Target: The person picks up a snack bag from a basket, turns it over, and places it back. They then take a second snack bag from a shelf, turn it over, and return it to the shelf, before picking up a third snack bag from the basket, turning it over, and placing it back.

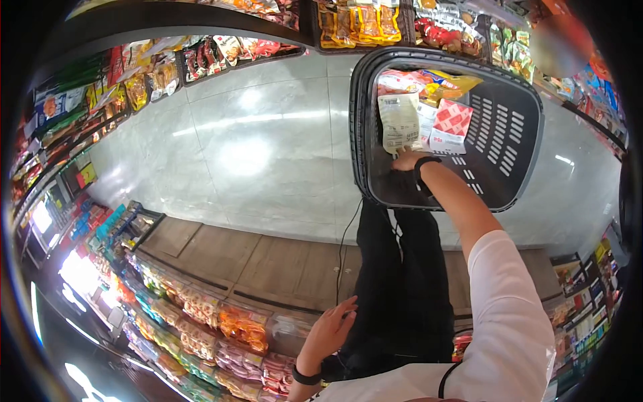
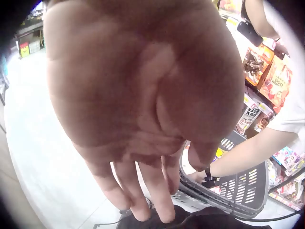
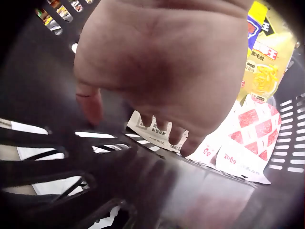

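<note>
My right hand reaches down inside a dark grey shopping basket. Its fingers lie over the lower edge of a beige packet, and the thumb stands apart from them in the right wrist view. Beside that packet is a red-and-white checked packet. A yellow snack bag and a pinkish-red bag lie at the basket's far side. My left hand hangs in the air beside my dark trousers, holding nothing; its fingers extend loosely in the left wrist view.
Shelves of bagged snacks run along the far side of the aisle. Another snack shelf stands close on my left. The grey tiled floor stretches left of the basket. A thin black cable hangs near my leg.
</note>
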